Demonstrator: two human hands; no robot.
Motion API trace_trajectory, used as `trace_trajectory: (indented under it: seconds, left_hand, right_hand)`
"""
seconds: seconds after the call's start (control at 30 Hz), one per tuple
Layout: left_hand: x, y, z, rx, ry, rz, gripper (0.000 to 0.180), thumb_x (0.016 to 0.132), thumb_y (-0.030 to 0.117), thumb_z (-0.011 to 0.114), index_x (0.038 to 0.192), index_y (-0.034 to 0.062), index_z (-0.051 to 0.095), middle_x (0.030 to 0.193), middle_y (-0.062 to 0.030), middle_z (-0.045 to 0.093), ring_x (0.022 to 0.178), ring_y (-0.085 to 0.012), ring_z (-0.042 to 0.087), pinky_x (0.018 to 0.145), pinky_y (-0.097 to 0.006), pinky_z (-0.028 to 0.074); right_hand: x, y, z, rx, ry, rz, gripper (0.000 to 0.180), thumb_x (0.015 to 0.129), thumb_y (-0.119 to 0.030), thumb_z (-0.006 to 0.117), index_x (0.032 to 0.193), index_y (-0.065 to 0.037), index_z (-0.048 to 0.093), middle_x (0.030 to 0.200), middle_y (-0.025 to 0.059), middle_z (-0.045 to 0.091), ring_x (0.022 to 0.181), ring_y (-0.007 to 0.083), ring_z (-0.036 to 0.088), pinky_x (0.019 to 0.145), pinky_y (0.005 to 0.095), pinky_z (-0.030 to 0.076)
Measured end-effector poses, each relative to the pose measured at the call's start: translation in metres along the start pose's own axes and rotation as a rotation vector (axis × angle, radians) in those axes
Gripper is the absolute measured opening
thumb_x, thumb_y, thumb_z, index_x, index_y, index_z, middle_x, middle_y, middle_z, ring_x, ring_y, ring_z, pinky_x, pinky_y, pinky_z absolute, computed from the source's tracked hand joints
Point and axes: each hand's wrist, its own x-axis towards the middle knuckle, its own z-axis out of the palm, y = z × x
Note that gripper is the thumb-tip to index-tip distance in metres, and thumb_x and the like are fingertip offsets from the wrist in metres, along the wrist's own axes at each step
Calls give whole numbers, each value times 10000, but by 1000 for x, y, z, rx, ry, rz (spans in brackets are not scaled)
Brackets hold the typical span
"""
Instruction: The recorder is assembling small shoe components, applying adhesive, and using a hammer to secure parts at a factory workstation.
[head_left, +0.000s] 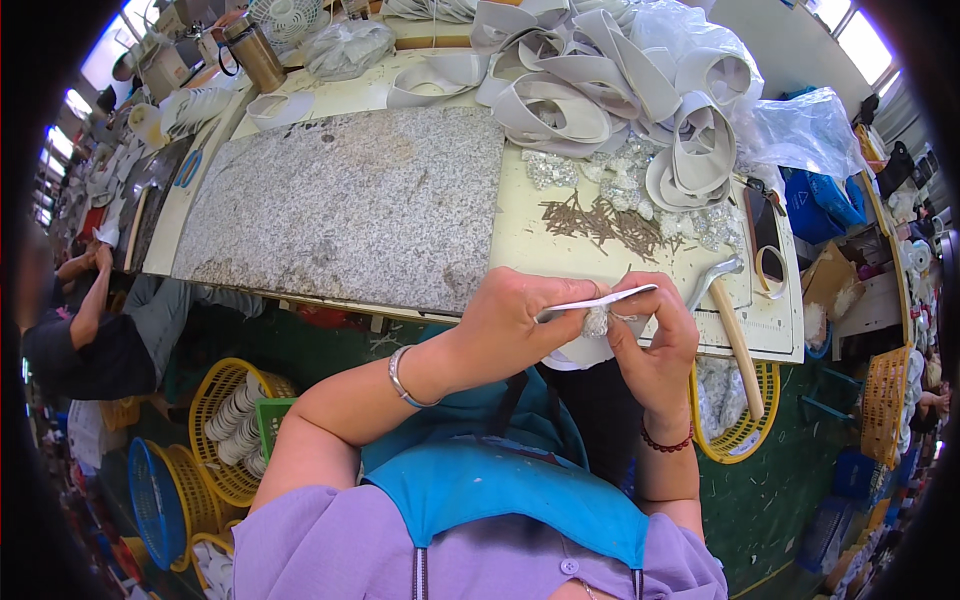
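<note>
1. L hand (510,315): fingers curled shut, pinching one end of a thin white strap (600,300) between thumb and forefinger. Silver bangle on that wrist.
2. R hand (655,345): fingers bent closed around the strap's other end and a small sparkly ornament (597,322) pressed up against the strap's underside. Red bead bracelet on that wrist.
3. Strap + ornament sit between the two hands, held in the air just off the near edge of the granite slab (350,205), toward its R corner.
4. Hammer (728,325), wooden handle, metal head, lies just R of the hands at the bench edge, well R of the slab.
5. Loose pile of small brown nails (605,222) on the bench, R of the slab, beyond the hands.
6. Clear sparkly pieces (625,180) scattered past the nails, R of the slab's far corner.
7. Heap of grey-white straps (590,85) behind the slab's far R corner; clear plastic bag (805,130) farther R.
8. Yellow basket (225,430) on the floor below the slab's near edge, L side.
9. Another person (90,330) seated well L of the slab.
</note>
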Motion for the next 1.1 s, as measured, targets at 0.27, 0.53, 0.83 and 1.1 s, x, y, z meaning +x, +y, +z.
trace_trajectory:
  seconds: [0.27, 0.53, 0.83, 1.1]
  left_hand:
    - [2, -8, 10, 342, 176, 398, 235, 726, 19, 635, 959, -7, 651, 807, -141, 658, 636, -233, 648, 546, -294, 508]
    - [4, -1, 5, 83, 68, 165, 241, 747, 24, 622, 984, 36, 657, 727, -116, 642, 577, -186, 619, 541, -254, 492]
    - [-1, -2, 9, 235, 78, 301, 287, 719, 32, 617, 1004, 61, 642, 685, -115, 618, 556, -239, 595, 520, -310, 479]
    - [1, 5, 11, -42, 164, 35, 202, 739, 28, 633, 938, 5, 657, 706, -79, 648, 579, -89, 582, 533, -245, 468]
  right_hand:
    - [-2, 0, 7, -285, 103, -226, 199, 605, 58, 648, 732, -49, 538, 815, 77, 594, 713, 221, 535, 721, 337, 351]
    - [-6, 1, -1, -61, 78, -54, 198, 615, 68, 660, 762, -49, 597, 844, 89, 611, 778, 222, 556, 747, 318, 400]
    - [-8, -2, -4, 7, 63, -56, 185, 625, 70, 653, 755, -44, 589, 871, 89, 623, 807, 217, 569, 748, 318, 414]
    - [-9, -8, 5, -569, 332, -370, 219, 598, -11, 718, 780, -97, 632, 1040, 61, 560, 964, 262, 495, 779, 335, 386]
